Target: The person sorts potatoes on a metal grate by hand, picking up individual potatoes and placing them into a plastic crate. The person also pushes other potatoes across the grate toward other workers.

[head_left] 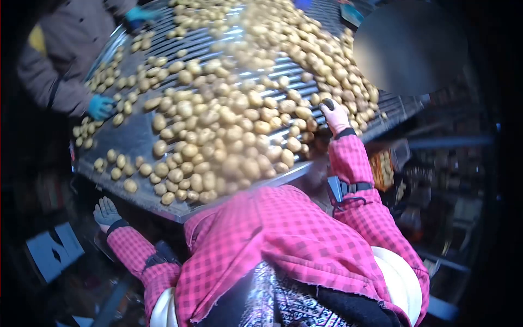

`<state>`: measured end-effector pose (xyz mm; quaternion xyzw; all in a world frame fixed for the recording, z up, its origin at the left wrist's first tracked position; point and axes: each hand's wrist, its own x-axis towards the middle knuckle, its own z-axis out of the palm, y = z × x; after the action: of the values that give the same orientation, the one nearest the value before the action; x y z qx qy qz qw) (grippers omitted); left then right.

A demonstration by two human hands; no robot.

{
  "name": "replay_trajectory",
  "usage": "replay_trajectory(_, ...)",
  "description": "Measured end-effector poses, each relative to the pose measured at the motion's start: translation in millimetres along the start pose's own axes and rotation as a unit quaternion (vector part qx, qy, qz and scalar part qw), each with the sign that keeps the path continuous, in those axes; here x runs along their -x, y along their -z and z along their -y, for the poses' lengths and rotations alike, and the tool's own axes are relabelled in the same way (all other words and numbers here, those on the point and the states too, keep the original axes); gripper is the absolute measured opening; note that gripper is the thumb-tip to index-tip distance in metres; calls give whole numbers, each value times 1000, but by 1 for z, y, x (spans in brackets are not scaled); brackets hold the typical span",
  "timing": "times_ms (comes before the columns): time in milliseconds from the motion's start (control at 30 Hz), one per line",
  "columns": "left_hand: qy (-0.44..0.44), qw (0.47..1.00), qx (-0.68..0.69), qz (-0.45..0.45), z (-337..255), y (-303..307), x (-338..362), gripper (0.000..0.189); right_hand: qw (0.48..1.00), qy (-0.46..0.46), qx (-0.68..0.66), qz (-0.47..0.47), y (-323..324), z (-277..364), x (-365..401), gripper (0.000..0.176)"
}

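Note:
Potatoes (218,131) lie spread over a metal table with roller bars (294,71). My left hand (107,212), in a grey glove, is off the table's near left edge, fingers spread and nothing in it. At the right part of the table, my right hand (334,115) reaches over the near edge among the potatoes. Its fingers are closed around a dark object (328,104), which is too small to name. Potatoes lie just left of this hand and beyond it.
A co-worker (65,60) in teal gloves stands at the far left, one glove (102,107) by the potatoes. A crate (382,170) is below the table at the right. White-blue sheets (54,250) lie at the lower left.

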<state>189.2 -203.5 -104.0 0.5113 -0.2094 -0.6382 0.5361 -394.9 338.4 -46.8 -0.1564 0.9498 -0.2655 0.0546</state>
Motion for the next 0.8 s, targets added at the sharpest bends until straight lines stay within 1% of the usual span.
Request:
replay_trajectory(33, 18, 999, -31, 41, 13, -28, 14, 41, 995, -29, 92, -17, 6, -5, 7, 39)
replay_trajectory(67, 34, 994, -57, 82, 27, -55, 32, 45, 994, -60, 92, -23, 2, -25, 12, 47)
replay_trajectory(133, 68, 975, -107, 185, 68, -117, 72, 54, 979, -113, 164, -46, -5, -38, 31, 52)
replay_trajectory(167, 79, 960, -130, 235, 88, -149, 96, 59, 981, -96, 162, -44, -7, -41, 39, 54)
replay_trajectory(200, 69, 941, -153, 292, 113, -177, 114, 60, 985, -54, 149, -66, -11, -43, 46, 52)
replay_trajectory(233, 60, 911, -214, 346, 134, -205, 130, 58, 985, -45, 144, -83, -12, -43, 51, 51)
replay_trajectory(267, 38, 847, -207, 489, 164, -217, 127, 55, 985, -37, 139, -95, -14, -43, 54, 50)
replay_trajectory(300, 103, 846, -150, 502, 193, -225, 130, 45, 983, -26, 140, -113, -17, -45, 55, 49)
replay_trajectory(333, 31, 814, -213, 540, 200, -240, 170, 35, 987, -43, 126, -86, -10, -35, 57, 49)
replay_trajectory(367, 78, 778, -238, 577, 197, -249, 196, 29, 988, -52, 122, -74, -10, -37, 59, 51)
replay_trajectory(400, 91, 734, -277, 613, 195, -250, 212, 26, 989, -59, 120, -60, -11, -42, 62, 53)
replay_trajectory(433, 27, 691, -334, 640, 188, -249, 225, 24, 986, -46, 129, -97, -15, -43, 67, 55)
replay_trajectory(467, -36, 640, -387, 663, 182, -245, 234, 22, 989, -57, 108, -82, -13, -45, 72, 62)
replay_trajectory(533, -26, 626, -433, 648, 185, -224, 239, 23, 982, -100, 116, -107, -19, -48, 77, 70)
replay_trajectory(567, -223, 505, -492, 673, 181, -217, 237, 28, 977, -155, 109, -92, -21, -47, 78, 76)
replay_trajectory(600, -260, 476, -478, 691, 186, -207, 235, 36, 975, -160, 130, -78, -21, -43, 77, 78)
replay_trajectory(667, -316, 401, -511, 692, 186, -202, 242, 40, 967, -173, 174, -65, -18, -33, 72, 80)
replay_trajectory(700, -324, 400, -500, 697, 193, -200, 239, 43, 958, -173, 221, -66, -17, -24, 72, 83)
replay_trajectory(733, -310, 416, -501, 692, 196, -200, 238, 42, 947, -178, 265, -38, -10, -8, 71, 82)
replay_trajectory(767, -304, 410, -506, 695, 201, -201, 235, 42, 950, -181, 255, -18, -5, 2, 70, 79)
replay_trajectory(800, -298, 405, -511, 697, 205, -205, 233, 42, 950, -174, 256, -24, -10, -3, 66, 75)
